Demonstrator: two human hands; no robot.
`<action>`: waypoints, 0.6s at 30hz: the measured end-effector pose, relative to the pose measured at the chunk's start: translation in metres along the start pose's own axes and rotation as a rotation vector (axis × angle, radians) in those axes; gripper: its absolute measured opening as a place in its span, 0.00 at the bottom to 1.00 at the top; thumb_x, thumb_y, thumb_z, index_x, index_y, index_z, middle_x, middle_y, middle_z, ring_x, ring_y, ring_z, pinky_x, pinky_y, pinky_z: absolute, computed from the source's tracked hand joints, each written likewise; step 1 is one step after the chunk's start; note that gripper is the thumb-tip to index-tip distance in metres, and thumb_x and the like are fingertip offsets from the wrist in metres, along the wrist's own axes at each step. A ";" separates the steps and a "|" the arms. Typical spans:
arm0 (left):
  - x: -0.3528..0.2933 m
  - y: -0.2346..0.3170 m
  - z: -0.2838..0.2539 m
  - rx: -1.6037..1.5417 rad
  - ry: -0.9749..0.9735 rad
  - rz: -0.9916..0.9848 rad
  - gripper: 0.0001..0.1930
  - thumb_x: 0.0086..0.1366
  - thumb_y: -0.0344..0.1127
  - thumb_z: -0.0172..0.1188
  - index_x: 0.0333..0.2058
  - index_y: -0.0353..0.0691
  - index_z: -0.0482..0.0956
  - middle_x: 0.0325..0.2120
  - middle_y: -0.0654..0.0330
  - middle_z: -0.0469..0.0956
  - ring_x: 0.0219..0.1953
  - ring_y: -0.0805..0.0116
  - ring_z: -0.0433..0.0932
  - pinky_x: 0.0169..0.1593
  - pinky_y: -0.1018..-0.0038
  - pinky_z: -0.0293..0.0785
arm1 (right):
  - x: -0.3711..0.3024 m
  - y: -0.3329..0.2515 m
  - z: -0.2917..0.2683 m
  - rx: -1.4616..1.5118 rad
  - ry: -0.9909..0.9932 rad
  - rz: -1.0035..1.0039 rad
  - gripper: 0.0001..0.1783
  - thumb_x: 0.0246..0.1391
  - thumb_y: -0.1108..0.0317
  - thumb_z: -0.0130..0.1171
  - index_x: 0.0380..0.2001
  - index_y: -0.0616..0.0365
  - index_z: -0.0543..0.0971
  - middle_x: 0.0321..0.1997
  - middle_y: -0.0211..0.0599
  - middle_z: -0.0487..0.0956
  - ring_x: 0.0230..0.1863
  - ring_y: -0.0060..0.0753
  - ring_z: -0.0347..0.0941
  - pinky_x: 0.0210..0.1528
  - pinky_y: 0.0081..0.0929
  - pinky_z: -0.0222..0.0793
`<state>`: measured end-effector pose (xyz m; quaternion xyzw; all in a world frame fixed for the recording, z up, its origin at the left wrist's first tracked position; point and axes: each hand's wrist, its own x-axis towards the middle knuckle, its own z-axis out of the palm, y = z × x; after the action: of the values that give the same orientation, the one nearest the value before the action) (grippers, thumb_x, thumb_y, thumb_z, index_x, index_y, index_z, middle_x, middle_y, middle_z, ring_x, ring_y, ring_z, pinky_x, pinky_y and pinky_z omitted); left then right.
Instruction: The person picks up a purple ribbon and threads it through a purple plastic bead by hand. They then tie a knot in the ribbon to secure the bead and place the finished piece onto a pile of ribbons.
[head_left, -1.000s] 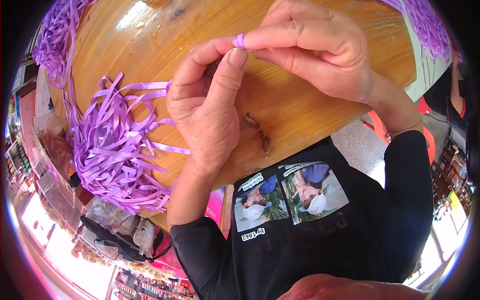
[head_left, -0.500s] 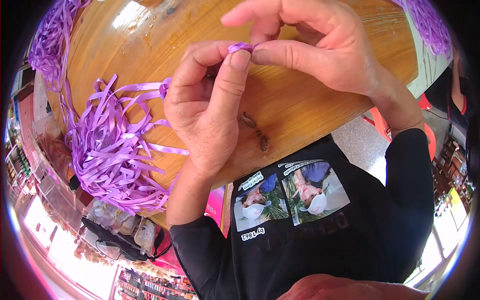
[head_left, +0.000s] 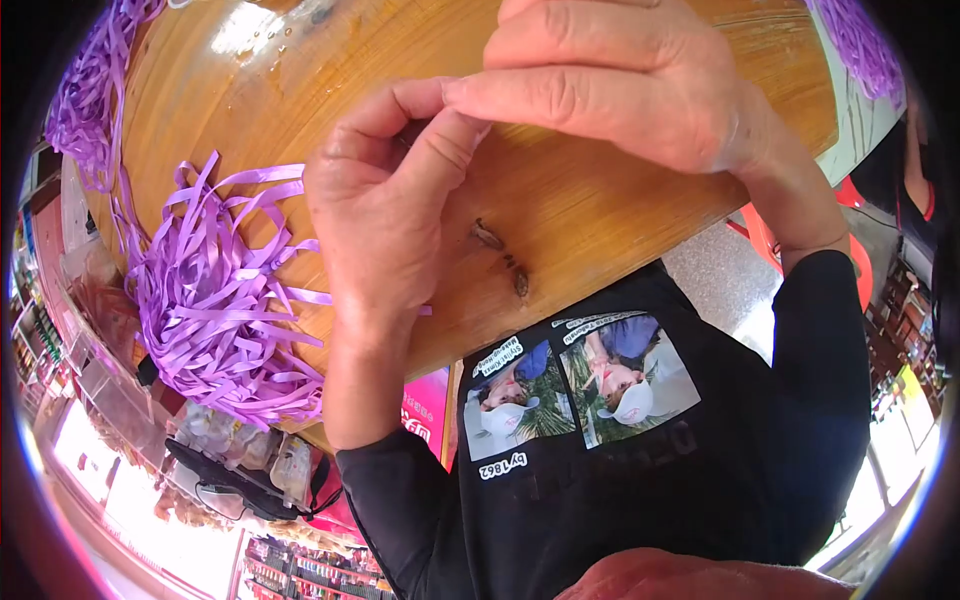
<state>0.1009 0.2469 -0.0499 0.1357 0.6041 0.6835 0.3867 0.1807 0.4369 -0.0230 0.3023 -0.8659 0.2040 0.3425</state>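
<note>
My left hand (head_left: 385, 200) is closed in a pinch over the wooden table, thumb against forefinger. My right hand (head_left: 630, 95) meets it there, its fingers pressed together and their tips touching the left fingertips. The purple ribbon pinched between them is almost wholly covered by the fingers. Beside my left hand lies a loose heap of narrow purple ribbons (head_left: 215, 300), and several strands run from it toward and behind that hand. A short ribbon end (head_left: 427, 310) shows past the left wrist.
Another purple ribbon bundle (head_left: 95, 110) hangs at the far left, and one more (head_left: 860, 50) lies at the far right. The wooden table (head_left: 570, 240) has dark knots and ends near my body. A red stool (head_left: 760, 235) stands beyond its right edge; clear-topped containers (head_left: 215, 435) are at lower left.
My right hand has turned and drawn its fingers together over the left fingertips, covering the purple ribbon loop that showed before. My left hand has shifted slightly left.
</note>
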 end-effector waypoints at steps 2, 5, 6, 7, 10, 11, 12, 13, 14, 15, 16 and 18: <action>0.005 0.002 -0.003 0.050 -0.051 -0.073 0.06 0.57 0.26 0.61 0.33 0.32 0.78 0.24 0.67 0.76 0.23 0.84 0.68 0.26 0.87 0.63 | 0.004 -0.007 -0.009 0.466 -0.045 0.421 0.15 0.42 0.79 0.58 0.38 0.67 0.77 0.31 0.39 0.74 0.33 0.36 0.70 0.31 0.22 0.67; 0.007 0.003 0.000 0.063 -0.098 -0.111 0.06 0.56 0.27 0.62 0.33 0.31 0.78 0.23 0.67 0.76 0.23 0.84 0.68 0.26 0.87 0.63 | 0.001 -0.005 -0.011 0.490 -0.098 0.425 0.15 0.42 0.78 0.58 0.38 0.64 0.78 0.31 0.38 0.74 0.33 0.34 0.70 0.31 0.21 0.67; 0.007 0.004 0.002 0.061 -0.099 -0.115 0.06 0.56 0.27 0.62 0.33 0.31 0.78 0.23 0.67 0.76 0.23 0.84 0.68 0.26 0.87 0.63 | 0.000 -0.004 -0.011 0.498 -0.118 0.459 0.14 0.42 0.78 0.59 0.37 0.61 0.78 0.31 0.37 0.74 0.33 0.34 0.70 0.31 0.21 0.67; 0.007 0.005 0.003 0.062 -0.095 -0.121 0.06 0.56 0.25 0.61 0.33 0.30 0.77 0.24 0.64 0.75 0.23 0.81 0.68 0.26 0.85 0.62 | -0.002 -0.002 -0.010 0.505 -0.138 0.494 0.13 0.42 0.77 0.60 0.36 0.59 0.79 0.30 0.36 0.74 0.32 0.33 0.70 0.31 0.21 0.67; 0.005 0.004 0.011 0.093 -0.062 -0.066 0.06 0.56 0.24 0.60 0.33 0.30 0.76 0.25 0.62 0.75 0.23 0.79 0.67 0.26 0.85 0.61 | -0.023 0.022 0.021 0.175 0.119 0.125 0.10 0.41 0.74 0.63 0.32 0.58 0.79 0.29 0.35 0.74 0.31 0.33 0.70 0.30 0.21 0.67; 0.004 0.004 0.012 0.123 -0.027 0.000 0.06 0.56 0.23 0.60 0.33 0.30 0.77 0.25 0.63 0.75 0.22 0.80 0.67 0.26 0.86 0.61 | -0.024 0.021 0.023 0.179 0.120 0.123 0.10 0.41 0.74 0.63 0.32 0.58 0.79 0.29 0.35 0.74 0.31 0.33 0.70 0.30 0.21 0.67; 0.003 0.003 0.012 0.124 -0.023 0.000 0.06 0.56 0.23 0.60 0.33 0.30 0.77 0.25 0.63 0.75 0.22 0.80 0.67 0.26 0.86 0.61 | -0.025 0.020 0.024 0.188 0.145 0.177 0.09 0.41 0.73 0.64 0.30 0.58 0.79 0.29 0.35 0.75 0.31 0.34 0.70 0.30 0.22 0.67; 0.002 0.001 0.012 0.163 0.003 0.046 0.06 0.56 0.23 0.60 0.33 0.30 0.76 0.24 0.64 0.75 0.22 0.81 0.67 0.26 0.87 0.61 | -0.025 0.019 0.026 0.197 0.169 0.230 0.08 0.40 0.72 0.65 0.28 0.59 0.79 0.28 0.35 0.75 0.31 0.34 0.70 0.29 0.23 0.67; 0.002 0.000 0.012 0.203 0.027 0.095 0.06 0.56 0.23 0.60 0.34 0.30 0.76 0.24 0.65 0.74 0.22 0.82 0.67 0.26 0.88 0.61 | -0.025 0.020 0.027 0.197 0.171 0.227 0.08 0.40 0.72 0.65 0.28 0.59 0.79 0.28 0.35 0.75 0.31 0.34 0.70 0.29 0.23 0.67; 0.002 -0.001 0.012 0.205 0.029 0.098 0.06 0.56 0.23 0.60 0.34 0.30 0.76 0.24 0.65 0.74 0.22 0.82 0.67 0.26 0.88 0.61 | -0.024 0.021 0.029 0.204 0.213 0.186 0.08 0.40 0.73 0.65 0.28 0.58 0.79 0.28 0.34 0.75 0.30 0.34 0.70 0.28 0.23 0.66; 0.003 -0.002 0.012 0.191 0.041 0.103 0.07 0.56 0.23 0.60 0.34 0.31 0.76 0.24 0.66 0.74 0.22 0.83 0.67 0.25 0.88 0.60 | -0.024 0.021 0.031 0.210 0.256 0.146 0.08 0.40 0.73 0.66 0.28 0.58 0.79 0.27 0.34 0.75 0.29 0.34 0.70 0.28 0.23 0.66; 0.001 -0.006 0.008 0.178 0.072 0.108 0.07 0.56 0.23 0.61 0.35 0.31 0.76 0.24 0.67 0.74 0.23 0.84 0.67 0.25 0.89 0.60 | -0.002 0.003 0.004 0.299 0.070 0.353 0.07 0.41 0.73 0.65 0.28 0.58 0.79 0.27 0.34 0.75 0.28 0.34 0.70 0.27 0.24 0.66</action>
<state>0.1076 0.2530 -0.0535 0.1773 0.6677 0.6512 0.3139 0.1781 0.4377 -0.0275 0.1863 -0.8530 0.3970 0.2829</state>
